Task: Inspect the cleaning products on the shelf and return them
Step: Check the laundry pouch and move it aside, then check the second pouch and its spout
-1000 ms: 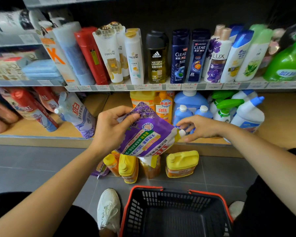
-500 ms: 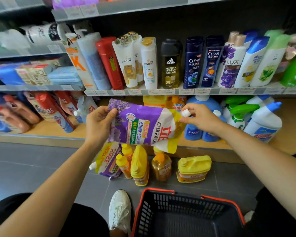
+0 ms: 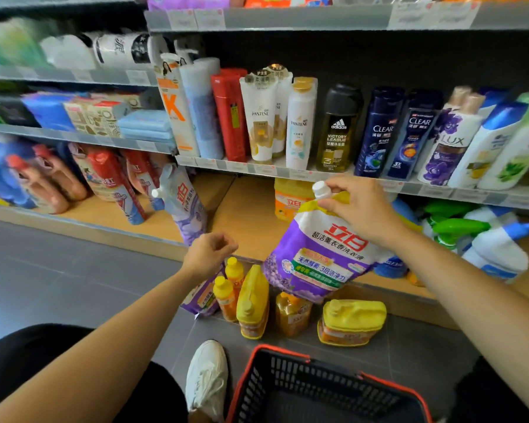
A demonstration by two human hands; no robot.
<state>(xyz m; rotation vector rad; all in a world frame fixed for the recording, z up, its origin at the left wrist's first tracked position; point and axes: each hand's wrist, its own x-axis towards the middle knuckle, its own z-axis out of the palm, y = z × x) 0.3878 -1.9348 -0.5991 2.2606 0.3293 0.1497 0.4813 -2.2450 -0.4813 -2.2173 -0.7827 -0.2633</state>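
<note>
Fingers of your right hand [image 3: 359,210] pinch the pouch [image 3: 318,254] top, hanging upright right of the mid-frame bare shelf [image 3: 248,215]; left hand [image 3: 208,253] slack, empty.

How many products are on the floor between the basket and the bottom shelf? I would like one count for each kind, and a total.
Purple pouch: 1
Small orange bottles: 2
Tall yellow bottle: 1
Amber bottle: 1
Squat yellow jug: 1
Total: 6
The detergent pouch held by the right hand is not counted.
</note>
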